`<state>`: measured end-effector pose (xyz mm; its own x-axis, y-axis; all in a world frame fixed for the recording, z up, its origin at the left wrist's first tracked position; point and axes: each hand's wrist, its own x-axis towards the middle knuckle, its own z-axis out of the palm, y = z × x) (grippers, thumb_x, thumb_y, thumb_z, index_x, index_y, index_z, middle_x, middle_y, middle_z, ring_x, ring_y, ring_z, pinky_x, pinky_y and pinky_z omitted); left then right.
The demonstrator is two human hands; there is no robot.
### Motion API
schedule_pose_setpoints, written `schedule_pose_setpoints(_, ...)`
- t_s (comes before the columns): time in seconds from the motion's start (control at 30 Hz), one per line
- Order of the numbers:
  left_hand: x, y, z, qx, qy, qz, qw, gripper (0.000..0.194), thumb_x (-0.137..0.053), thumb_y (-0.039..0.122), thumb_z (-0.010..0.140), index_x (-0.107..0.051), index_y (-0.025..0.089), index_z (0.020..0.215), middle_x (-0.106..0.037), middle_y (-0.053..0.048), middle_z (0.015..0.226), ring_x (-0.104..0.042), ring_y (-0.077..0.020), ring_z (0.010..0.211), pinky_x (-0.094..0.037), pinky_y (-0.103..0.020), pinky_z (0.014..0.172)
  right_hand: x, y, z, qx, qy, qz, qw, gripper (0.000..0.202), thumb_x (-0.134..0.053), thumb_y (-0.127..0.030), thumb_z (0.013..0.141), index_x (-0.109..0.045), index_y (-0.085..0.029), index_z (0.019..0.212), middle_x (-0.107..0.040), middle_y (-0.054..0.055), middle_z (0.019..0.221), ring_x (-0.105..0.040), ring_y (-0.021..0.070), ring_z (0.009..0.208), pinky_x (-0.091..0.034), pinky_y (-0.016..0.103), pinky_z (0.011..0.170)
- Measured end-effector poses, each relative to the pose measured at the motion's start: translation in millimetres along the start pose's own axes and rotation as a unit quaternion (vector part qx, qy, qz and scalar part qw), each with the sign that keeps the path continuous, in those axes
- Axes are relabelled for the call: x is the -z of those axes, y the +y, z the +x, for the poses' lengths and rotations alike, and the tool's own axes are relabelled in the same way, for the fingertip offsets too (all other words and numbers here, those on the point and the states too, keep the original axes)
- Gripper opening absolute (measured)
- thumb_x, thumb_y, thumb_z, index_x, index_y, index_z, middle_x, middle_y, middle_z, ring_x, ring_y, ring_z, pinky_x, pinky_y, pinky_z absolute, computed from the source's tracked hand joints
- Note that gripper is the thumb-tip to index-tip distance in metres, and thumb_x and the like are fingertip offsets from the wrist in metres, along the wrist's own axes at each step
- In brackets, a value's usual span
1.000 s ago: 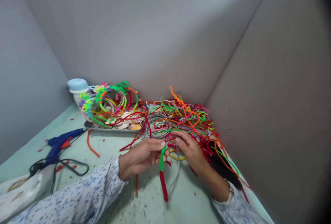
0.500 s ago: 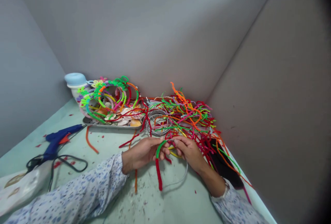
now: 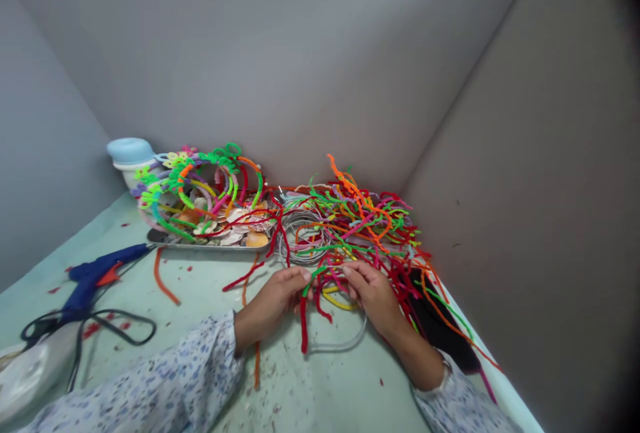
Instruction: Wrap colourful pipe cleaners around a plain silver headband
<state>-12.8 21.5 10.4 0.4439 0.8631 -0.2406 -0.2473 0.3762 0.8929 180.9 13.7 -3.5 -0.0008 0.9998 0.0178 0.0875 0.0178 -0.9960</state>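
Observation:
A grey wire hoop (image 3: pixel 340 348) is held between both hands above the table, partly wrapped in red pipe cleaner (image 3: pixel 304 330) and green pipe cleaner (image 3: pixel 318 273). My left hand (image 3: pixel 273 303) pinches the wrapped part where green meets red, thumb on top. With closed thumb and fingers, my right hand (image 3: pixel 376 296) grips the hoop's upper right, near the end of the green wrap; the exact contact is hidden by the fingers. Just beyond my hands lie a coil of grey wire (image 3: pixel 285 246) and a tangled heap of coloured pipe cleaners (image 3: pixel 365 213).
A metal tray (image 3: pixel 210 244) of shells bears finished-looking coloured hoops (image 3: pixel 186 203). Behind it stands a white bottle with a blue lid (image 3: pixel 131 151). A blue glue gun (image 3: pixel 93 283) with a dark cable lies left. Under the heap's right edge sits a black flat object (image 3: pixel 443 333).
The view has shifted slightly to the right. My left fingers now close more tightly around the green wrap, and the hoop has turned a little. My right hand stays near its upper right.

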Motion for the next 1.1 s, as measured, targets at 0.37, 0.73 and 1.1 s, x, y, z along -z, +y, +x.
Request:
schedule_pose_setpoints(0.37,3.3,-4,2,-0.005,-0.036,0.007,0.999,0.026,-0.057,0.038,0.083,-0.06,0.013,0.076,-0.055,-0.001,0.064,-0.047,-0.0095,0.053,-0.036,-0.022,0.053,-6,-5,-9,-0.003,-0.092,-0.034,0.995,0.022,-0.054,-0.036,0.084,-0.064,-0.017,0.081,-0.043,-0.006,0.048,-0.036,0.0082,0.043,-0.027,0.021,0.042)
schedule_pose_setpoints(0.73,4.0,-2,2,0.025,-0.06,0.073,0.995,0.029,-0.059,0.039,0.081,-0.053,0.014,0.067,-0.053,0.001,0.058,-0.044,-0.0075,0.048,-0.035,-0.02,0.05,-8,-2,-10,0.001,-0.111,-0.029,0.993,0.022,-0.053,-0.035,0.086,-0.064,-0.016,0.082,-0.043,-0.007,0.047,-0.036,0.0086,0.043,-0.029,0.021,0.044)
schedule_pose_setpoints(1.1,3.8,-1,2,0.019,-0.048,0.095,0.994,0.032,-0.06,0.043,0.08,-0.054,0.014,0.067,-0.052,0.001,0.058,-0.043,-0.0073,0.048,-0.033,-0.019,0.048,-6,-3,-10,-0.006,-0.111,-0.029,0.993,0.023,-0.053,-0.036,0.085,-0.064,-0.016,0.079,-0.044,-0.007,0.046,-0.035,0.0082,0.041,-0.029,0.021,0.042)
